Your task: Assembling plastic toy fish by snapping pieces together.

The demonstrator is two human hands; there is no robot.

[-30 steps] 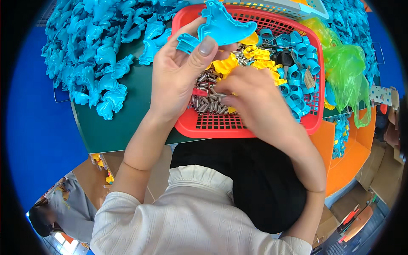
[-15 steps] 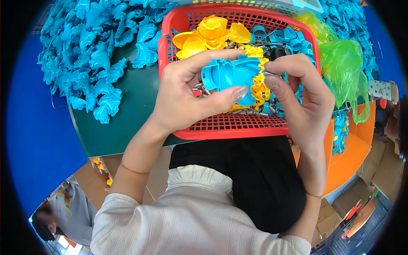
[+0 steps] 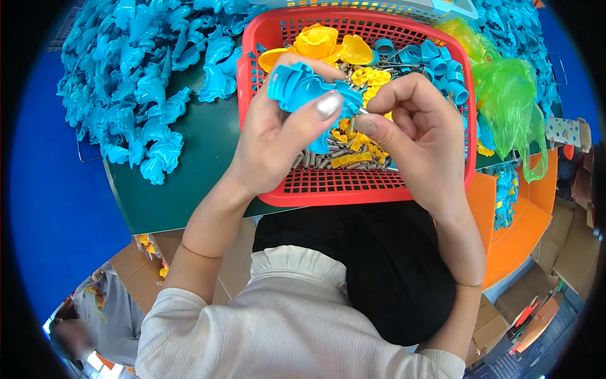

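My left hand [image 3: 268,136] grips a blue plastic molded shell [image 3: 302,88], its thumb pressed over the part. From the right, my right hand [image 3: 416,129] pinches a small metal pin [image 3: 362,111] between thumb and forefinger, its end against the shell's right side. Both hands are above a red plastic basket [image 3: 353,197]. Inside it lie yellow molded pieces [image 3: 315,42], blue rings [image 3: 430,50] and many short metal tubes [image 3: 314,160]. My left hand hides part of the shell.
A large heap of blue shells [image 3: 142,82] covers the left of the dark green table [image 3: 196,148]. Green plastic bags [image 3: 508,101] sit right of the basket. A light blue basket [image 3: 404,11] stands behind. Another person [image 3: 104,309] is at lower left, near cardboard boxes.
The blue shell has shifted left and slightly up and is turned in my left hand. My right hand has moved left with it, and the metal pin now shows at the shell's edge.
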